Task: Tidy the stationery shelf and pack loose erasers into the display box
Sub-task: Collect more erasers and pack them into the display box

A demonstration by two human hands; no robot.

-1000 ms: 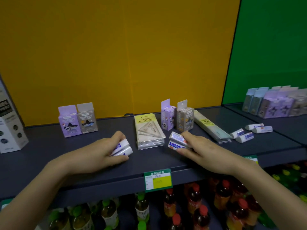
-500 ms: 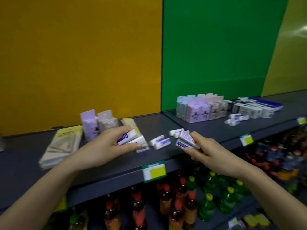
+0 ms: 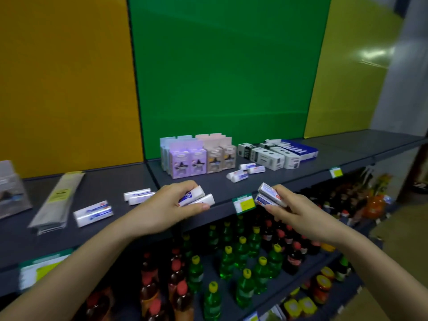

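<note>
Head view: mid-collection at the stationery shelf (image 3: 111,230). The left hand (image 3: 162,210) is closed around two erasers (image 3: 196,198); the right hand (image 3: 295,213) clasps another two, sleeved (image 3: 269,196). Both pairs hover at the shelf's front edge. Still loose on the shelf: two pairs at left (image 3: 93,213) (image 3: 138,195) and about four by the pastel cartons (image 3: 245,171). Next, judging by the task, comes carrying these to the display box, probably the blue one (image 3: 301,149), though that is uncertain.
</note>
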